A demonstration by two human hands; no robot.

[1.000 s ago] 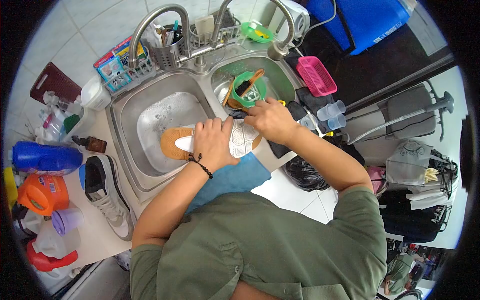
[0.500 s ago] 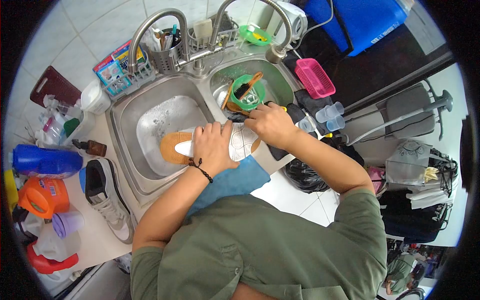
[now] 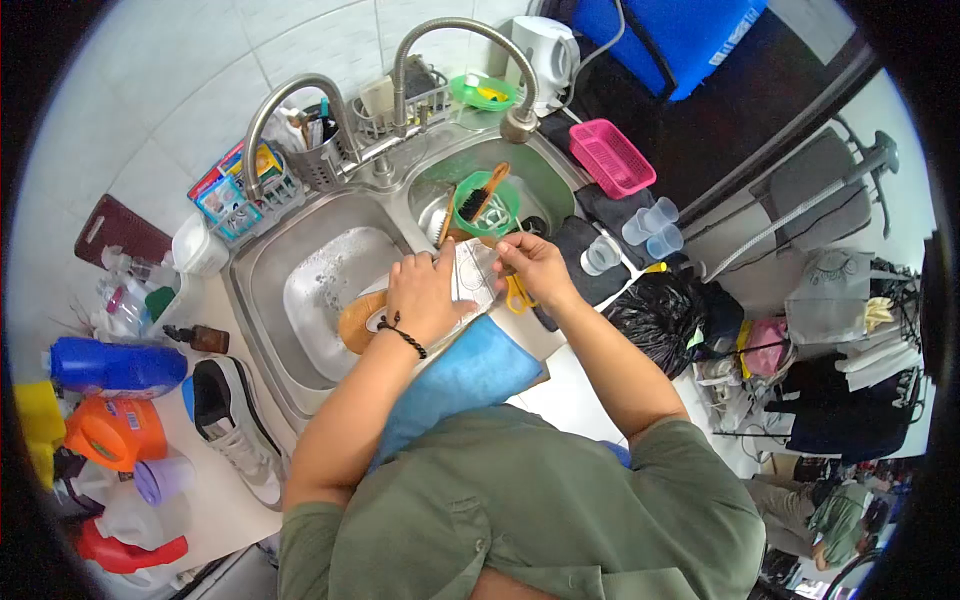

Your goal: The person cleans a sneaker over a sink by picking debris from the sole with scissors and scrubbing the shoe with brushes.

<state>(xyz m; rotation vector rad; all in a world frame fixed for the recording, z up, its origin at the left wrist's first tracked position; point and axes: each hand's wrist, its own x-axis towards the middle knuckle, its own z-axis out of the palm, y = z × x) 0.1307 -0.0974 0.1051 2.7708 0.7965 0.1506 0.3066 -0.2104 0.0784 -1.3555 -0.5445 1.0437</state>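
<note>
A shoe (image 3: pixel 474 272) lies sole up across the front of the sinks, its outsole white with a tan end. My left hand (image 3: pixel 424 296) presses over the middle of the sole and grips its sides. At the right end of the sole, my right hand (image 3: pixel 532 264) is closed in a pinch; what its fingertips hold, if anything, is too small to tell. Beneath my left forearm is a blue cloth (image 3: pixel 465 368). A green bowl (image 3: pixel 513 192) in the right basin holds a wooden-handled brush (image 3: pixel 484 192). The other shoe (image 3: pixel 238 432) rests on the left counter.
Suds lie in the left basin (image 3: pixel 305 270). Two curved faucets (image 3: pixel 350 125) rise behind. Detergent bottles (image 3: pixel 115 425) crowd the left counter. On the right are a pink basket (image 3: pixel 612 158), plastic cups (image 3: pixel 650 228), yellow-handled scissors (image 3: pixel 518 296) and a black bag (image 3: pixel 660 315).
The view has shifted, so the surroundings appear moved. My right hand has turned, its fingers now pinching near the sole's end. Yellow scissor handles now show below it. My left hand stays on the shoe.
</note>
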